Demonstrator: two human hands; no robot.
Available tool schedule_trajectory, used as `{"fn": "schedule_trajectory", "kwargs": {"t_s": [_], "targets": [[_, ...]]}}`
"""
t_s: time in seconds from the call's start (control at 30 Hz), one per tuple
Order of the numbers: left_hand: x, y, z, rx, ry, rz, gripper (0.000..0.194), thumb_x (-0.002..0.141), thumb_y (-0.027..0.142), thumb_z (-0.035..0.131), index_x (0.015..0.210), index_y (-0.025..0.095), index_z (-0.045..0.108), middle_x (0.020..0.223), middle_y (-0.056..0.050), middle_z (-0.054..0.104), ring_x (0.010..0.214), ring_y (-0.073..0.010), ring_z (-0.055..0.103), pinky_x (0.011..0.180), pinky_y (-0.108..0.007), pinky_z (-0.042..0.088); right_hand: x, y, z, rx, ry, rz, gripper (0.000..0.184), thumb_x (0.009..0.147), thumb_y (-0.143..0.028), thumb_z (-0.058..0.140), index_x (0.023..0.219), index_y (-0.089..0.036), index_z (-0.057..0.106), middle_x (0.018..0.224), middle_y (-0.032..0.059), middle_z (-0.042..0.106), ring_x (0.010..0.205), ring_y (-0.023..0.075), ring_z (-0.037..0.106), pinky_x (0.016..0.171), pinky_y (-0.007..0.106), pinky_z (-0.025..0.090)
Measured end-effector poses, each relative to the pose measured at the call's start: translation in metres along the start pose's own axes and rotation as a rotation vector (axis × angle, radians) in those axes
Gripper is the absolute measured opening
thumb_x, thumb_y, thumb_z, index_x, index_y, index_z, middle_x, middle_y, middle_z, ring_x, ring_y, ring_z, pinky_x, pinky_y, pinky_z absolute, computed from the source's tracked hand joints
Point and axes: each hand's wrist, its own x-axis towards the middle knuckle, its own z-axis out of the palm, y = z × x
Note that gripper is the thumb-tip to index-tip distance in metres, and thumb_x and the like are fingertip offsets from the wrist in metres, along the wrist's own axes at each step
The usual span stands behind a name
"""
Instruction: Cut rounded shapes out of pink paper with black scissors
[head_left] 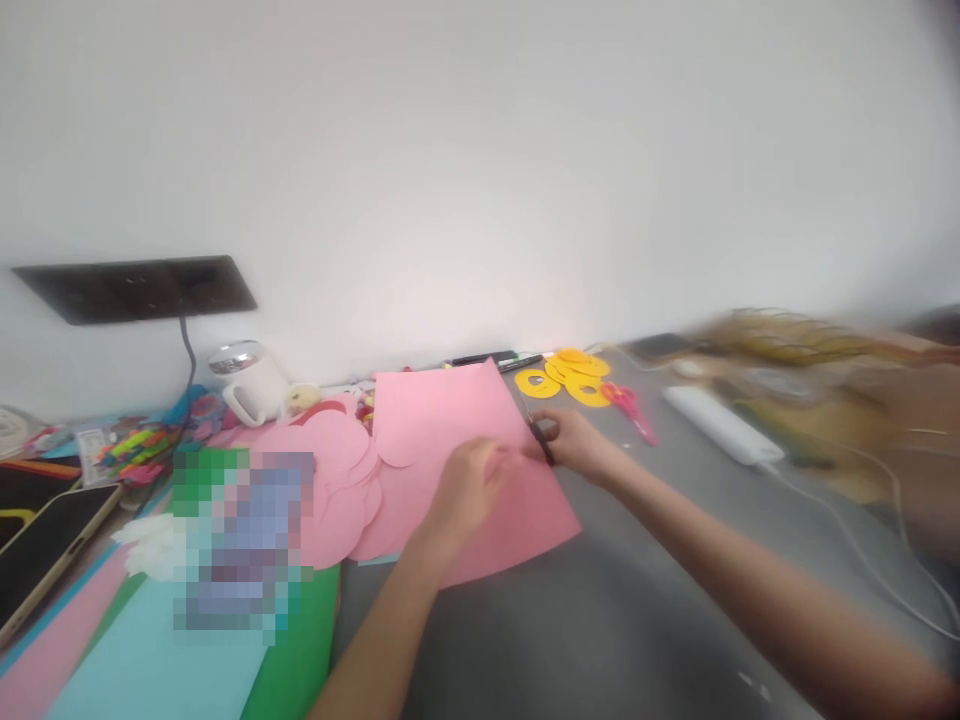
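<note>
A large sheet of pink paper (442, 410) lies across the middle of the grey table, its near right corner raised a little. Over its centre is my left hand (469, 485), slightly blurred, with fingers closed on the paper. My right hand (574, 445) grips dark-handled scissors (540, 438) by the sheet's right edge, blades pointing away from me. Several pink paper circles (337, 500) are piled against the sheet's left side. Past my right hand lie yellow paper rings (581, 370) and pink scissors (634, 410).
At the left are green paper (307, 640), light blue paper (157, 640), a phone (56, 550) and a white mug (251, 385). Pens (487, 357) lie along the wall. A white power strip (724, 425) with its cable is on the right. Part of the left side is pixelated.
</note>
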Motion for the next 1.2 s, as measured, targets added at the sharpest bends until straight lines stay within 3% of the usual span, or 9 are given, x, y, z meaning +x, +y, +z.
{"fn": "schedule_trajectory", "kwargs": {"t_s": [0.13,0.27,0.37,0.47,0.73,0.9,1.0,1.1,1.2], "targets": [[0.001,-0.035,0.007,0.172,0.094,-0.075,0.046,0.084,0.014,0.043,0.131,0.015,0.045,0.142,-0.017,0.045,0.135,-0.0291,0.036,0.11,-0.051,0.027,-0.002,-0.005,0.01,-0.041,0.031,-0.138,0.039,0.057,-0.015,0.072,0.093,-0.019,0.057,0.06,-0.0049,0.063,0.055,0.0138,0.056,0.05,0.022,0.042],[-0.001,-0.044,0.01,0.327,0.159,-0.104,0.061,0.086,0.007,0.028,0.145,0.01,0.016,0.156,-0.018,0.017,0.145,-0.0221,0.006,0.116,-0.049,0.005,-0.003,-0.021,0.019,-0.063,-0.017,-0.372,0.033,0.062,-0.021,0.072,0.089,-0.019,0.054,0.061,-0.0063,0.056,0.056,0.0114,0.052,0.056,0.023,0.043],[-0.002,-0.05,0.003,0.457,0.145,-0.165,0.064,0.083,0.004,0.028,0.146,0.01,0.017,0.153,-0.019,0.025,0.144,-0.0242,0.014,0.115,-0.053,0.006,-0.006,-0.033,0.017,-0.08,-0.08,-0.475,0.028,0.066,-0.022,0.072,0.089,-0.02,0.055,0.065,-0.0049,0.057,0.059,0.0111,0.053,0.058,0.023,0.043],[-0.004,-0.062,-0.008,0.511,0.186,-0.285,0.054,0.083,0.004,0.025,0.136,0.01,0.038,0.138,-0.023,0.045,0.137,-0.0329,0.031,0.109,-0.062,0.015,-0.008,-0.041,0.005,-0.121,-0.044,-0.5,0.028,0.068,-0.022,0.072,0.092,-0.02,0.057,0.07,-0.0025,0.06,0.064,0.0132,0.056,0.058,0.024,0.045],[-0.007,-0.072,-0.021,0.541,0.343,-0.374,0.048,0.082,0.0,0.025,0.121,0.007,0.053,0.127,-0.021,0.053,0.137,-0.0347,0.03,0.112,-0.059,0.007,-0.025,-0.068,-0.045,-0.081,0.557,-0.445,0.037,0.059,-0.026,0.08,0.091,-0.02,0.063,0.068,0.0006,0.066,0.056,0.0158,0.06,0.049,0.026,0.047],[-0.002,-0.064,-0.022,0.412,0.39,-0.307,0.054,0.081,-0.001,0.024,0.126,0.015,0.049,0.138,-0.014,0.045,0.14,-0.0269,0.027,0.114,-0.052,0.019,-0.025,-0.072,-0.057,0.09,0.718,-0.34,0.03,0.059,-0.023,0.08,0.084,-0.021,0.064,0.06,-0.0035,0.059,0.052,0.0118,0.054,0.053,0.027,0.051],[0.0,-0.048,-0.017,0.285,0.23,-0.168,0.046,0.089,0.01,0.026,0.13,0.017,0.046,0.138,-0.01,0.049,0.13,-0.0179,0.043,0.109,-0.037,0.035,-0.012,-0.059,-0.058,0.2,0.736,-0.298,0.028,0.058,-0.023,0.08,0.081,-0.02,0.064,0.066,-0.0023,0.061,0.058,0.0129,0.058,0.057,0.028,0.053],[-0.004,-0.026,-0.005,0.186,-0.07,-0.004,0.043,0.084,0.035,0.053,0.127,0.027,0.053,0.137,-0.001,0.054,0.127,-0.0187,0.048,0.103,-0.033,0.042,0.003,-0.045,-0.053,0.416,0.65,-0.265,0.03,0.057,-0.024,0.08,0.08,-0.021,0.061,0.069,-0.0026,0.062,0.065,0.0154,0.063,0.059,0.028,0.054],[-0.008,-0.013,0.004,0.122,-0.42,0.097,0.062,0.075,0.042,0.063,0.133,0.029,0.046,0.145,-0.003,0.045,0.139,-0.0255,0.03,0.115,-0.047,0.019,0.01,-0.035,-0.045,0.501,0.508,-0.192,0.032,0.054,-0.021,0.08,0.079,-0.02,0.061,0.067,-0.001,0.064,0.064,0.0188,0.065,0.055,0.03,0.055]]}}
